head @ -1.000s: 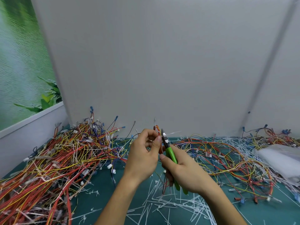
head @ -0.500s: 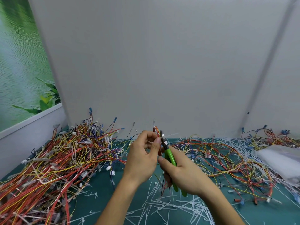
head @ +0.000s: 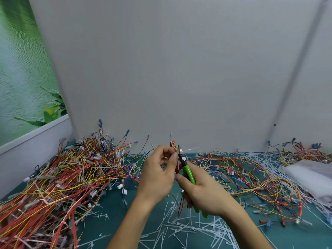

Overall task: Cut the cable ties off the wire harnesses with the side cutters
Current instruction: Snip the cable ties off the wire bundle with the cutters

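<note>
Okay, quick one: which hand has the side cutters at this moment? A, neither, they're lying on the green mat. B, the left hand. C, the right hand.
C: the right hand grips the green-handled side cutters, with the blades up beside the wire harness that the left hand pinches.
</note>
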The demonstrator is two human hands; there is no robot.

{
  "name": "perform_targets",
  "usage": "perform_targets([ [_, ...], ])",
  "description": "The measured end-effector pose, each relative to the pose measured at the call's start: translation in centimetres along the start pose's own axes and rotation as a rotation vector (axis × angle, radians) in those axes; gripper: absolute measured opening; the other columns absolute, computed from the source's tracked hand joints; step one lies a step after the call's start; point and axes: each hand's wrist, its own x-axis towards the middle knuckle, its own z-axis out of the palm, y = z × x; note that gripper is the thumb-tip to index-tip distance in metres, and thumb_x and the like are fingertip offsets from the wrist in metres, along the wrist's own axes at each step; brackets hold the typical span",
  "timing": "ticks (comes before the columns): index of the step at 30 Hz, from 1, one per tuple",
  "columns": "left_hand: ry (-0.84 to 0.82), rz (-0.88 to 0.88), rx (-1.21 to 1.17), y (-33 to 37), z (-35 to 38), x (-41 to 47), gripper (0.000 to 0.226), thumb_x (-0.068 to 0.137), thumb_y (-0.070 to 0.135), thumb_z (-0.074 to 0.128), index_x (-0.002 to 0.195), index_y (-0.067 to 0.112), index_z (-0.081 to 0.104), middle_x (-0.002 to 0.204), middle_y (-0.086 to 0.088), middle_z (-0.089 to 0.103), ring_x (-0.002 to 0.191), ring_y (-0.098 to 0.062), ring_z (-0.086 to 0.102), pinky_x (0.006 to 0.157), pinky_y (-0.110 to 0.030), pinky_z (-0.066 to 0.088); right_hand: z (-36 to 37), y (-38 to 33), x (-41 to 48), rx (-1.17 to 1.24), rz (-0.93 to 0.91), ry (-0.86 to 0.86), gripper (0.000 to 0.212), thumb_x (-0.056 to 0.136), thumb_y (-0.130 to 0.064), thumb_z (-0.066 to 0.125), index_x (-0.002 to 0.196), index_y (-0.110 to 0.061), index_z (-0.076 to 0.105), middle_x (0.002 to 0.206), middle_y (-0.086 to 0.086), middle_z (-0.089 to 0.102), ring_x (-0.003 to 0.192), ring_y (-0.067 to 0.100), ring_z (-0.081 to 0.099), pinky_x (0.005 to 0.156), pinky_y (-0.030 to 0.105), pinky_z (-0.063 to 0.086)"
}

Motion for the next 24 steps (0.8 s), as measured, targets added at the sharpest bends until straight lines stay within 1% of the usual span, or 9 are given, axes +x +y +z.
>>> perform_targets([
  [3,-0.001,-0.006,-0.011,0.05,0.02,0.03,0.005,0.099,0.016,0.064,0.096,0.02,0.064,0.089,0.012,0.071,0.08,-0.006,0.07,0.075,-0.02,0.056,-0.09,0.33,0.07,0.003,-0.009,0.007,0.017,0.107,-0.027,0.05,0.094,-0.017,0.05,0.074,-0.002,0.052,0.063,0.02,0.049,0.064,0.043,0.048],
  [6,0.0,-0.004,-0.014,0.11,0.06,-0.02,0.005,0.099,0.017,0.064,0.096,0.021,0.063,0.089,0.013,0.071,0.08,-0.006,0.07,0.075,-0.018,0.055,-0.3,0.35,0.02,-0.002,-0.008,0.014,0.017,0.107,-0.027,0.051,0.095,-0.015,0.051,0.074,0.001,0.053,0.063,0.02,0.051,0.062,0.043,0.049],
  [8,0.001,-0.007,-0.003,0.08,0.05,-0.04,0.005,0.099,0.019,0.064,0.096,0.023,0.063,0.089,0.012,0.071,0.08,-0.007,0.069,0.074,-0.019,0.055,-0.25,0.25,0.0,0.004,-0.003,0.002,0.017,0.105,-0.029,0.053,0.097,-0.015,0.052,0.075,0.003,0.056,0.061,0.018,0.055,0.056,0.036,0.051],
  [11,0.0,-0.015,0.008,-0.02,-0.06,-0.02,0.004,0.099,0.02,0.064,0.097,0.023,0.064,0.089,0.012,0.07,0.082,-0.01,0.069,0.076,-0.021,0.056,0.03,0.19,0.07,-0.023,-0.008,-0.01,0.013,0.105,-0.029,0.054,0.099,-0.017,0.053,0.074,0.0,0.059,0.061,0.016,0.057,0.056,0.031,0.05],
  [13,-0.002,-0.021,-0.001,0.03,-0.11,0.01,0.003,0.099,0.019,0.064,0.097,0.022,0.064,0.089,0.01,0.071,0.082,-0.01,0.07,0.077,-0.023,0.057,0.05,0.24,0.14,-0.015,-0.011,0.004,0.012,0.106,-0.026,0.051,0.096,-0.019,0.051,0.073,-0.001,0.057,0.06,0.018,0.054,0.056,0.032,0.047],
  [18,-0.001,-0.021,-0.019,0.23,-0.01,-0.02,0.005,0.1,0.017,0.064,0.096,0.021,0.064,0.089,0.013,0.071,0.078,-0.005,0.07,0.071,-0.015,0.053,-0.24,0.29,0.07,0.011,-0.012,0.018,0.014,0.106,-0.024,0.053,0.096,-0.014,0.052,0.073,0.001,0.055,0.059,0.018,0.05,0.059,0.041,0.048],
  [19,0.0,-0.019,-0.015,0.22,-0.01,-0.03,0.006,0.099,0.017,0.064,0.096,0.022,0.064,0.089,0.014,0.071,0.079,-0.005,0.07,0.072,-0.015,0.053,-0.23,0.22,0.05,0.003,-0.014,0.019,0.013,0.105,-0.025,0.054,0.097,-0.015,0.054,0.073,0.001,0.056,0.06,0.017,0.053,0.059,0.04,0.05],
  [22,-0.007,-0.022,0.001,0.12,-0.08,-0.08,0.006,0.1,0.019,0.064,0.096,0.024,0.064,0.09,0.014,0.071,0.082,-0.006,0.07,0.075,-0.019,0.056,0.0,0.14,0.04,0.026,-0.01,-0.001,0.013,0.104,-0.027,0.057,0.104,-0.014,0.056,0.072,0.002,0.058,0.055,0.016,0.059,0.05,0.029,0.05],
  [24,-0.002,-0.026,0.005,0.06,-0.12,-0.06,0.006,0.1,0.019,0.064,0.096,0.024,0.064,0.09,0.013,0.071,0.082,-0.007,0.07,0.075,-0.019,0.056,0.04,0.14,0.07,0.04,-0.009,-0.005,0.011,0.105,-0.025,0.055,0.102,-0.015,0.055,0.071,0.002,0.056,0.052,0.017,0.059,0.047,0.028,0.049],
])
